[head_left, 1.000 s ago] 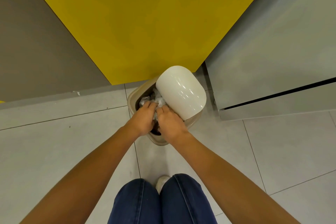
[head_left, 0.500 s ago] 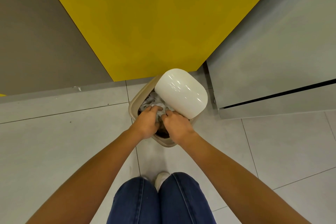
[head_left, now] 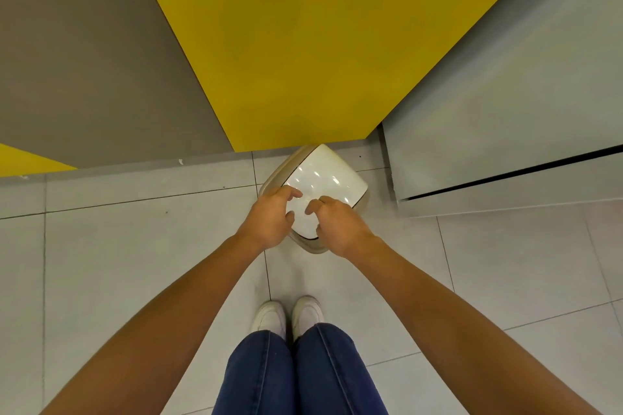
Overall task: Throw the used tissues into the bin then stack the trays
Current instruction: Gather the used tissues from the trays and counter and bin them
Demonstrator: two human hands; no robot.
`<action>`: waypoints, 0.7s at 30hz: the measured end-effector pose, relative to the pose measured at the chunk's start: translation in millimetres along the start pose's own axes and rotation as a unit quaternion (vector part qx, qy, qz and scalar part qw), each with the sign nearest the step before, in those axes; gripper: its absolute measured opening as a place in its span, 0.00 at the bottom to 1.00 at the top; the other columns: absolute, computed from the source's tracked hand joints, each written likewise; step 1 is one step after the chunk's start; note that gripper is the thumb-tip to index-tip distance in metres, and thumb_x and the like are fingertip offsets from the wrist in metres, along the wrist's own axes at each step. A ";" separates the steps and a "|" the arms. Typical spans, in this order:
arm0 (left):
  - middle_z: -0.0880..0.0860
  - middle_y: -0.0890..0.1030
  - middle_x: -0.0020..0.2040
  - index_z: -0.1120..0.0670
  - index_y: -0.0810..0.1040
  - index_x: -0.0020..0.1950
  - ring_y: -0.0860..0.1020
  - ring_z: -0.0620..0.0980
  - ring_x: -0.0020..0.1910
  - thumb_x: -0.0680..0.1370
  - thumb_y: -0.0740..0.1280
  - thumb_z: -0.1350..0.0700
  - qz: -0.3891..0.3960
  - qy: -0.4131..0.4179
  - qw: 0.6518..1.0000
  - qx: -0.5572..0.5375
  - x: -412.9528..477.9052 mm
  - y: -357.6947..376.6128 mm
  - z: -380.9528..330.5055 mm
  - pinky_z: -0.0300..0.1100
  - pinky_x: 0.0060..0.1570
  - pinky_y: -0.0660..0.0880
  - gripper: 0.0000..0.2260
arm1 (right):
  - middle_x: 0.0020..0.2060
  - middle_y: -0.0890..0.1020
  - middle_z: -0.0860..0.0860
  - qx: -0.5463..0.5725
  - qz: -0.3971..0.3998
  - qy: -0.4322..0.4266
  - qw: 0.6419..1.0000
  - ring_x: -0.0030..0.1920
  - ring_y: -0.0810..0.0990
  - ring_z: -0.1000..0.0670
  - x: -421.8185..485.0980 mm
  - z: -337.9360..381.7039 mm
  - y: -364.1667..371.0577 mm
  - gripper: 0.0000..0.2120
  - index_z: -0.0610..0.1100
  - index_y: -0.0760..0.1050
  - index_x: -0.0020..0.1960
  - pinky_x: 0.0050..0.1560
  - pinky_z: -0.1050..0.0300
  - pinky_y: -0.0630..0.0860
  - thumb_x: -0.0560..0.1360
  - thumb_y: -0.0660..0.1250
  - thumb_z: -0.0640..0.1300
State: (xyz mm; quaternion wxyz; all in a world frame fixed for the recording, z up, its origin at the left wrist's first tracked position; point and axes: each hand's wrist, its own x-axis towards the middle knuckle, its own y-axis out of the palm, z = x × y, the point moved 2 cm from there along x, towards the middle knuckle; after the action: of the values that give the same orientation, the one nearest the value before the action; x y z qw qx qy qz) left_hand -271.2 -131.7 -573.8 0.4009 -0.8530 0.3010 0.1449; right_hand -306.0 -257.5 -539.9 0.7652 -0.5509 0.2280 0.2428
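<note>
Well, the left hand [head_left: 269,217] and right hand [head_left: 338,227] hang loosely curled and empty over the white lid [head_left: 325,175] of the beige bin [head_left: 312,246]. The lid is down, so the tissues, presumably inside, are hidden.

1. Floor [head_left: 135,263] is pale grey tile, big squares with thin dark grout lines and a few tiny dark specks.
2. Beige bin [head_left: 313,248] sits right on it, tucked against the foot of the yellow panel [head_left: 303,77], with its glossy white lid [head_left: 328,175] down.
3. Grey cabinet [head_left: 505,205] stands on the tiles just right of the bin.
4. Two white shoes [head_left: 271,317] are side by side on the tiles, on the near side of the bin and not touching it.
</note>
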 end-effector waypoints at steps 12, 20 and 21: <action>0.54 0.76 0.62 0.55 0.73 0.65 0.75 0.51 0.59 0.78 0.63 0.62 -0.067 0.043 0.997 -0.019 -112.3 -143.7 -132.3 0.36 0.53 0.69 0.15 | 0.61 0.76 0.46 0.105 -0.099 0.013 0.989 0.60 0.75 0.46 -117.5 45.8 -160.6 0.16 0.44 0.74 0.63 0.60 0.52 0.72 0.75 0.63 0.38; 0.54 0.79 0.55 0.54 0.76 0.61 0.77 0.51 0.50 0.76 0.63 0.62 -0.147 0.083 0.986 -0.017 -173.9 -225.7 -198.7 0.39 0.48 0.71 0.14 | 0.57 0.78 0.46 0.105 -0.195 -0.056 0.974 0.56 0.77 0.46 -167.4 85.7 -269.6 0.13 0.43 0.76 0.58 0.53 0.56 0.71 0.73 0.64 0.38; 0.54 0.79 0.55 0.54 0.76 0.60 0.77 0.51 0.49 0.76 0.63 0.62 -0.154 0.088 0.984 -0.019 -180.2 -234.1 -203.7 0.40 0.47 0.72 0.13 | 0.56 0.79 0.46 0.112 -0.208 -0.064 0.970 0.55 0.77 0.46 -171.8 90.5 -281.8 0.13 0.42 0.77 0.57 0.53 0.56 0.72 0.73 0.64 0.38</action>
State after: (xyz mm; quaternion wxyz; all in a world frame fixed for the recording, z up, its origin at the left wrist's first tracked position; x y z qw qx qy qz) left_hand -262.7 -100.8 -216.4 0.3745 -0.9059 0.1974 0.0116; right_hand -256.8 -269.3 -201.5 0.8686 -0.4806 0.0847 0.0862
